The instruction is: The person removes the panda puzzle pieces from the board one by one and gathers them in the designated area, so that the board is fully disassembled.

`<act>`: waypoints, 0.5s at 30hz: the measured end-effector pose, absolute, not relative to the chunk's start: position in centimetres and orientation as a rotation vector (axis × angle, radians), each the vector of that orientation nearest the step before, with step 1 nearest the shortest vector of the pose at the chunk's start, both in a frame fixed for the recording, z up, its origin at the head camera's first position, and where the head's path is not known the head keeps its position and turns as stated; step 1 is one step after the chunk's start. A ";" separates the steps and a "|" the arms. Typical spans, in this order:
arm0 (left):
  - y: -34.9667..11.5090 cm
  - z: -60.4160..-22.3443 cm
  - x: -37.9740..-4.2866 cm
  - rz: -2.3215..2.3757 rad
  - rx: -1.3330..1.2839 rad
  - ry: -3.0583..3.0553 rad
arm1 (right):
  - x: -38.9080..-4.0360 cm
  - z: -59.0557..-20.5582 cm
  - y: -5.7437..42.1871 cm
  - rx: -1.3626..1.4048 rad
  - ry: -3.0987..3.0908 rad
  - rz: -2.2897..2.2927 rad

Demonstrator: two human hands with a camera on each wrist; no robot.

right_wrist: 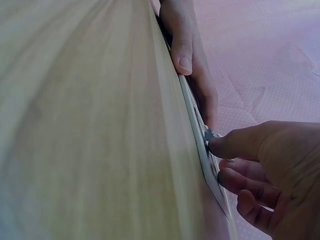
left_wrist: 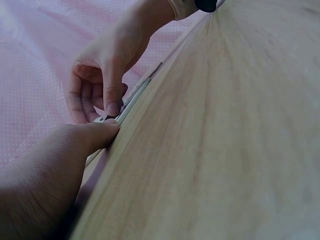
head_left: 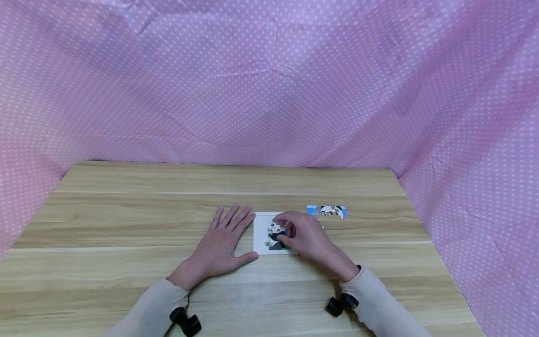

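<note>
A white puzzle board (head_left: 260, 234) lies flat on the table, with joined panda pieces (head_left: 273, 232) in its left part. My left hand (head_left: 223, 243) rests spread on the tabletop, its thumb and index fingertip at the board's left edge. Over the board, my right hand (head_left: 309, 236) has its fingers bent and pinches a small puzzle piece (right_wrist: 209, 133) at the thumb tip. The right part of the board is hidden under this hand.
Loose puzzle pieces, blue (head_left: 311, 209) and panda-printed (head_left: 326, 210), lie behind the right hand on the wooden table (head_left: 147, 210). Another small piece peeks out beside that hand. A pink dotted cloth (head_left: 252, 93) hangs around the table's back and sides.
</note>
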State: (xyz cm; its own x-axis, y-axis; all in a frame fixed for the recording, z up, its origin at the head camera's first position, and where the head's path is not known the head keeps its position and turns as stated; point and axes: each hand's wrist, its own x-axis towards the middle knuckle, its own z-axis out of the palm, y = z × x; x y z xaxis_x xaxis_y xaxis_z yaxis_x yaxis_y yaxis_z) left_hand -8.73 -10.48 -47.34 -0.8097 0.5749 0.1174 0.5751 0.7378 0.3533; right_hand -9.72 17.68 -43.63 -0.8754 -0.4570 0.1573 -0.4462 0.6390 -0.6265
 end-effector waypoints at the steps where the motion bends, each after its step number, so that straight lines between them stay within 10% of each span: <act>1: -10.5 -47.3 -8.7 -0.595 -0.969 -2.928 | -9.7 -43.7 17.7 -0.787 2.841 -1.065; 15: -10.4 -47.2 -8.7 -0.577 -0.974 -2.916 | -9.7 -42.9 18.0 -0.772 2.940 -0.994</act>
State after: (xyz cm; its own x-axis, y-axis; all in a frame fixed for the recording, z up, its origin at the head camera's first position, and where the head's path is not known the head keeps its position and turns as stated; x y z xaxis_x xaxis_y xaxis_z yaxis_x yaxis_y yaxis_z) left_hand -8.74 -10.38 -47.17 -0.8059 0.5782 0.1275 0.5832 0.7379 0.3398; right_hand -9.73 18.02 -42.89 -0.8819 -0.4260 0.2019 -0.4611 0.6905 -0.5573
